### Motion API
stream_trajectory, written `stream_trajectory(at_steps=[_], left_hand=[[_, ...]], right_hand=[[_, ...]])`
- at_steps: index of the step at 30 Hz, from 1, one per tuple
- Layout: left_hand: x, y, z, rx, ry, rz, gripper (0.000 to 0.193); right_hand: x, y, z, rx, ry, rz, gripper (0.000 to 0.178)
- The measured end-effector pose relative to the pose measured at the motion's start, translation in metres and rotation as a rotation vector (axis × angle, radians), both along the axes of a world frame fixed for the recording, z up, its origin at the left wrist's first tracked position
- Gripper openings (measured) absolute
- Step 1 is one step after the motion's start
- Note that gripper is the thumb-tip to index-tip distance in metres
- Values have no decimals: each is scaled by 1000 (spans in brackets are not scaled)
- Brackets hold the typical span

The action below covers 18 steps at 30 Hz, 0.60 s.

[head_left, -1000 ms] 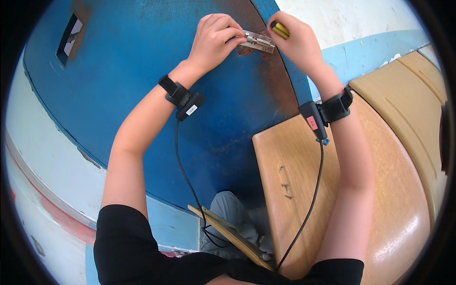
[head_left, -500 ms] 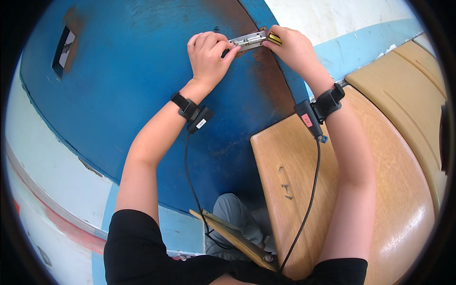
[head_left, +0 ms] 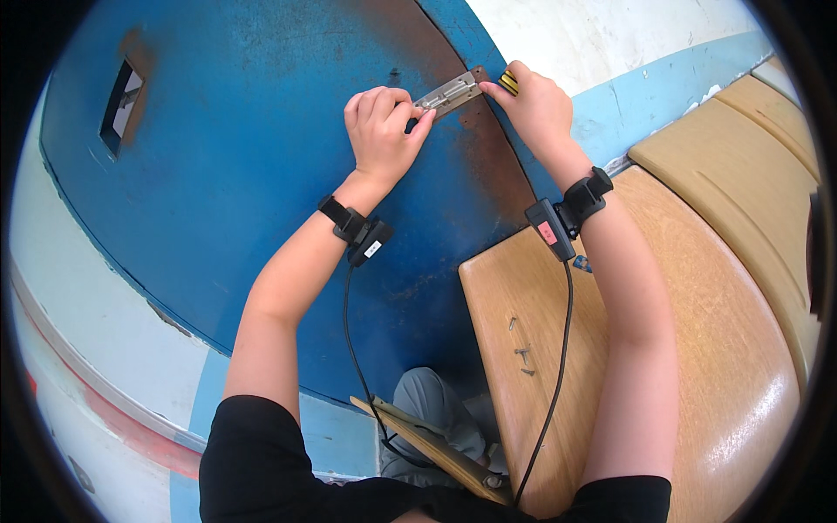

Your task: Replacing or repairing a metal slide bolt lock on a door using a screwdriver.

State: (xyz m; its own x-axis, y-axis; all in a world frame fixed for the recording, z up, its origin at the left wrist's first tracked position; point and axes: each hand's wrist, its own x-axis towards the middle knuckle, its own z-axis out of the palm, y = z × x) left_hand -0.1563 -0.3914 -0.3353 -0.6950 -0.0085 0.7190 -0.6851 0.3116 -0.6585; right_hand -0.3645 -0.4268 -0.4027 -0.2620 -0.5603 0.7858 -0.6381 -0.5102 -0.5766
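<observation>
A silver slide bolt point(head_left: 449, 94) lies slantwise against the blue metal door point(head_left: 288, 174), close to its rusty edge. My left hand point(head_left: 382, 135) is closed on the bolt's left end, thumb and fingers pinching it. Something dark shows under those fingers, too hidden to name. At the other end, my right hand point(head_left: 539, 109) is closed around a yellow-and-black handle point(head_left: 508, 83), and its thumb is close to the bolt's right end. The fingers hide the rest of that tool.
Several loose screws point(head_left: 521, 353) lie on a wooden desk top point(head_left: 645, 366) at right. Tan panels point(head_left: 724, 148) stand beyond it. The door has a rectangular slot point(head_left: 120, 105). Cables point(head_left: 558, 392) hang from both wristbands. A wooden board point(head_left: 436, 449) sits near my leg.
The slide bolt now tilts more steeply, its left end lower, and my left hand has come down with it. My right hand has shifted slightly down. The whole view has moved a little.
</observation>
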Motion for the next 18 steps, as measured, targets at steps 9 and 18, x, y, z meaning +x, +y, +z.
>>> stream_trajectory(at_steps=[9,18], left_hand=[[4,4,-1,-8,22,17,19],[2,3,-3,-10,-22,8,18]], right_hand=[[-5,-10,-3,-31,-66,6,41],[-4,-9,-3,-72,-57,6,40]])
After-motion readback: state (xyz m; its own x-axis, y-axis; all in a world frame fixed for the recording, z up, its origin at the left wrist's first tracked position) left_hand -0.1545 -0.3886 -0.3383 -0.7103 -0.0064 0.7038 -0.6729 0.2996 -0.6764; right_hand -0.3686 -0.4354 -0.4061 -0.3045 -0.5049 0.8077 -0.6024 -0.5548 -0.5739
